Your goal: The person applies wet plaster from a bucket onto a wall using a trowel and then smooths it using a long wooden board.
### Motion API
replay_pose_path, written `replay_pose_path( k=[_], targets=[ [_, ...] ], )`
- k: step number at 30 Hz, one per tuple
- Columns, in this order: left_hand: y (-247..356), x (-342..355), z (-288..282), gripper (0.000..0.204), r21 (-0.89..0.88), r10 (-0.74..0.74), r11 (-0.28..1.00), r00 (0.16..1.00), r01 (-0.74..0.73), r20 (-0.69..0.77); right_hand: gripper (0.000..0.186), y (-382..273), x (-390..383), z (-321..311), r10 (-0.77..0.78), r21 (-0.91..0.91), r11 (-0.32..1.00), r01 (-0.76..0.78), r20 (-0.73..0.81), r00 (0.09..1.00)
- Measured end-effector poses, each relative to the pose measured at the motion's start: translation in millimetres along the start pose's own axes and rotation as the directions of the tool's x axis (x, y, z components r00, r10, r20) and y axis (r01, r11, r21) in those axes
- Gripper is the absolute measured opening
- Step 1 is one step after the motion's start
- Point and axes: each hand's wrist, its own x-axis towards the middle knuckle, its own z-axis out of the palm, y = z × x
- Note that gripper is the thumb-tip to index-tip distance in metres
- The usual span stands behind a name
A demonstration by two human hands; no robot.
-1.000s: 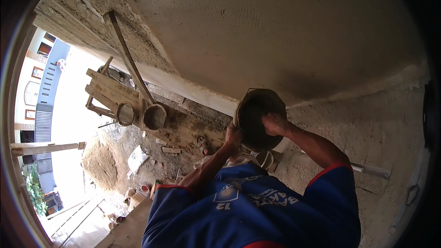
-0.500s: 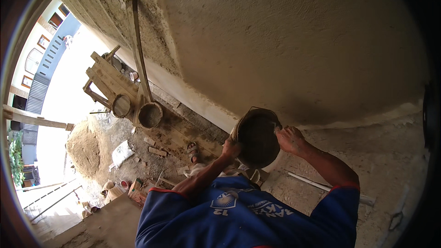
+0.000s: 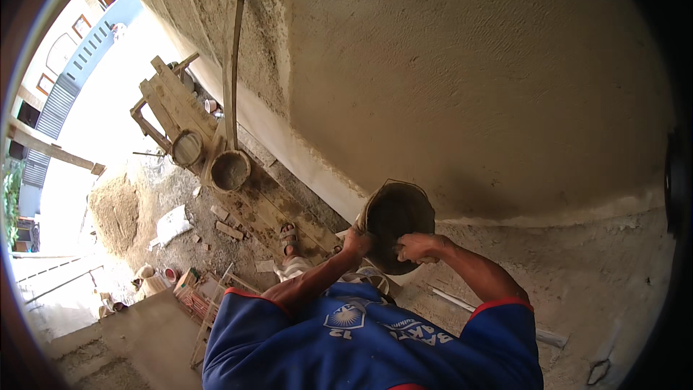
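Note:
A dark round bucket (image 3: 397, 213) is tipped in front of my chest, close to the wall, and its wire handle lies against the far rim. Its inside is dark, and I cannot tell how much it contains. My left hand (image 3: 356, 243) is closed on the bucket's left rim. Over the near right part of the mouth, my right hand (image 3: 417, 247) is closed with its fingers curled in; what they hold, if anything, is hidden.
A plastered wall (image 3: 462, 94) rises ahead. Wooden scaffold planks (image 3: 263, 206) run far left under my sandalled foot (image 3: 289, 237), carrying two mortar buckets (image 3: 230, 171). A long wooden pole (image 3: 232, 65) stands beside them. Below lie a sand heap (image 3: 115, 209) and a white sack (image 3: 172, 225).
My right hand has moved from the bucket's right rim leftward and nearer, over its mouth. The left hand keeps its hold on the bucket. The whole view has shifted slightly.

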Motion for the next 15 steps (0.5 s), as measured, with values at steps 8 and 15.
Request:
replay_pose_path(
  k=[8, 15],
  targets=[
    [-15, 13, -34, 0.045, -0.074, -0.083, 0.993, 0.993, 0.089, 0.079, 0.014, 34, -2, -12, -0.343, -0.395, 0.915, 0.082, -0.657, 0.672],
    [-4, 10, -30, 0.049, 0.040, 0.060, 0.997, 0.991, -0.065, 0.122, 0.008, 21, 57, 42, -0.539, -0.502, 0.830, 0.243, -0.608, 0.584]
  ],
)
